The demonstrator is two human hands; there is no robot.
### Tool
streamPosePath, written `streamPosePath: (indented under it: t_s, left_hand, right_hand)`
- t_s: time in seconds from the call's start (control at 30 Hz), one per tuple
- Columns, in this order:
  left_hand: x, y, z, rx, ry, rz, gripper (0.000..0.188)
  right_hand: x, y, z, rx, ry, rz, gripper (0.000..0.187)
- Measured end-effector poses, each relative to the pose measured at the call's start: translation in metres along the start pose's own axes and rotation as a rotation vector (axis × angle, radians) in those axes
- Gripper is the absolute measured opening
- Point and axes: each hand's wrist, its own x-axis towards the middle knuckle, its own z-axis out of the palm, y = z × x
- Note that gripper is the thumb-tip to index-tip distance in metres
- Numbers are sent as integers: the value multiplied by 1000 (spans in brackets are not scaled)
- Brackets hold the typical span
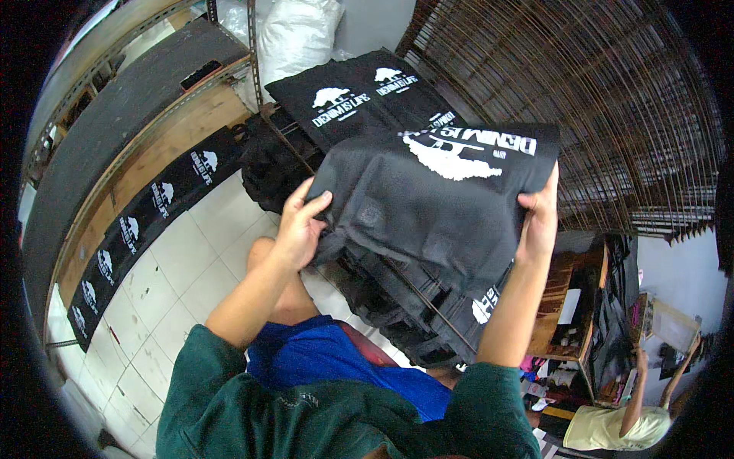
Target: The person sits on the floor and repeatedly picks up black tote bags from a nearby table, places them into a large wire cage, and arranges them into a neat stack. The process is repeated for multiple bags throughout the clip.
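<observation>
Between my hands hangs a black fabric panel (436, 206) with a white tree-like print and lettering, the print upside down near its far edge. My left hand (300, 224) pinches its left edge between thumb and fingers. On the opposite edge, my right hand (540, 222) grips the cloth, thumb on top and the fingers mostly hidden behind. The panel sags in folds in the middle. Behind it lies another black printed cloth (336, 83), print upright. Below the held panel, dark fabric (375, 294) is heaped on a metal-barred frame, partly covered from sight.
A shelf (115, 115) with a phone (201, 74) runs along the left. A printed black strip (145, 222) lies below it. White sacks (298, 38) stand at the back. A large wire rack (581, 107) leans at right. Lower right, a person in yellow (619, 427) handles a frame (673, 325).
</observation>
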Motion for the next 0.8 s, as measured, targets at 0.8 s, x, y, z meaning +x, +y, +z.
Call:
streamPosePath:
  t_s: [0.8]
  left_hand:
    - [172,-59,-154,1245,417,353,38]
  right_hand:
    - [-3,332,-44,-233,554,558,76]
